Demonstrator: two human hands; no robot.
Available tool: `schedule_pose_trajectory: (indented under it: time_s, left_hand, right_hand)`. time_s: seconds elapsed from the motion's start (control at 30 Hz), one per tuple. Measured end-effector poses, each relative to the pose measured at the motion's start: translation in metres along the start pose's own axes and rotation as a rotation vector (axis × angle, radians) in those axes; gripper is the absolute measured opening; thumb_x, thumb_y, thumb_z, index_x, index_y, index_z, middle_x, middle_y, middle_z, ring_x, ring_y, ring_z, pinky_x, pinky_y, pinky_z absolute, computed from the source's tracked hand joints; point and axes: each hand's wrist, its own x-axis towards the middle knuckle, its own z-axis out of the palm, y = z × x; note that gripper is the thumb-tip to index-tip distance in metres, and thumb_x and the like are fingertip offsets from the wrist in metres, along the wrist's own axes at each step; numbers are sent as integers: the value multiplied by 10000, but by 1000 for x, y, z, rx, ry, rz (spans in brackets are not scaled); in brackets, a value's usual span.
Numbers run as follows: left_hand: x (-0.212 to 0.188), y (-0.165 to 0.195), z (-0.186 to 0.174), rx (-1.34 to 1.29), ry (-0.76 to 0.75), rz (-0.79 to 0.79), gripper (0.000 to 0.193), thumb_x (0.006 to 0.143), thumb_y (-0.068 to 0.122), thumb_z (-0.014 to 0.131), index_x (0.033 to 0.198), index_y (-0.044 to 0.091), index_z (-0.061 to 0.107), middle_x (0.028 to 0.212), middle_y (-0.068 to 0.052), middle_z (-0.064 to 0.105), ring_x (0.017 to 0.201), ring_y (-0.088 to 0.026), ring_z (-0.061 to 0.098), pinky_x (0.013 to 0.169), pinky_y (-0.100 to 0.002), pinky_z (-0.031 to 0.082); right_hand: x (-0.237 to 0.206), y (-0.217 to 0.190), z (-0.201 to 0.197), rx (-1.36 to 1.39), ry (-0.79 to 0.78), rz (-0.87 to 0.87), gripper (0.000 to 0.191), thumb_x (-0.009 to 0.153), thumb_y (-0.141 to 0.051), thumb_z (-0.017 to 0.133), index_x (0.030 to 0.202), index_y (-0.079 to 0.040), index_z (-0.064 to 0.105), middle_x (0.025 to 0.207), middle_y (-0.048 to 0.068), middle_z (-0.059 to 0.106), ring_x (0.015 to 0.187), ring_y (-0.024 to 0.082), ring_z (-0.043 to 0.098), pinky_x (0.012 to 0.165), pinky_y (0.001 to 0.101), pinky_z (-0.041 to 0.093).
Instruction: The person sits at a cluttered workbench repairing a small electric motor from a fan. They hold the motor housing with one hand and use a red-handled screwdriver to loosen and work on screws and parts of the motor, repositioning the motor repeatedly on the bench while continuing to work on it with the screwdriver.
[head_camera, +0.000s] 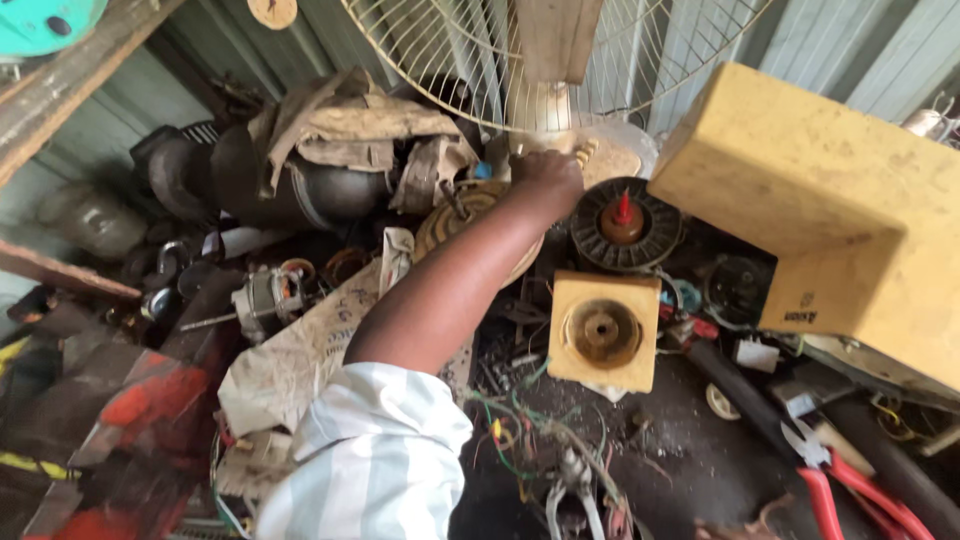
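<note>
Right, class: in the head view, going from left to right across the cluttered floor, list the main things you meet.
Small electric motor → the person's left arm reaching towards the fan base → square yellow block with a round socket → large yellow housing → red-handled pliers, lower down by the right edge.

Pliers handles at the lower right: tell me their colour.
Red. The pliers lie at the lower right of the head view, its only view, far from the reaching hand.
</note>
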Motion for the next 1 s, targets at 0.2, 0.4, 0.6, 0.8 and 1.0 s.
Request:
schedule_pose_trajectory:
  time_s: [0.2,0.4,0.6,0.8,1.0]
  left_hand:
    - [-62,-1,-31,-78,-72,17,248,831,118,623,1040,107,756,1113,-149,720,1019,-335,705,837,-498,554]
    - [-175,-2,-58,-163,87,135,347,933,263,678,1201,44,676,1239,-168,689,1153,-330,663,979,-500,499]
    - [-342,12,-35,-1028,452,282,551,1000,267,744,1430,5,520,1374,-182,627,1296,-300,626,1063,-388,511]
    - [-460,72,66,-1380,654,-185,449,1052,302,638,1381,29,500,1135,-125,606,988,-193,591,907,-331,515]
    - [-483,82,98,-1385,451,-171,688,952,478,678,1410,16,454,1210,-146,610,1018,-231,614,865,-362,516]
  right_hand:
    - [18,-61,-35,-45,1,-1,337,765,-130,801,1061,-75,650,1008,90,715,966,279,685,972,446,509]
    - [20,-112,-67,-98,-62,-11,275,882,-78,761,1123,-18,644,1084,129,698,1015,341,668,934,445,487]
    - [1,-126,-80,-90,-28,19,217,912,-100,763,1100,-58,664,1064,118,700,1007,331,663,917,424,491]
    - [1,-135,-87,-108,-30,23,205,875,-118,762,1053,-69,674,1005,111,695,969,337,661,889,427,494]
    - [0,-145,-86,-57,-29,20,123,923,-134,737,1021,-84,681,989,102,701,953,331,662,886,430,506]
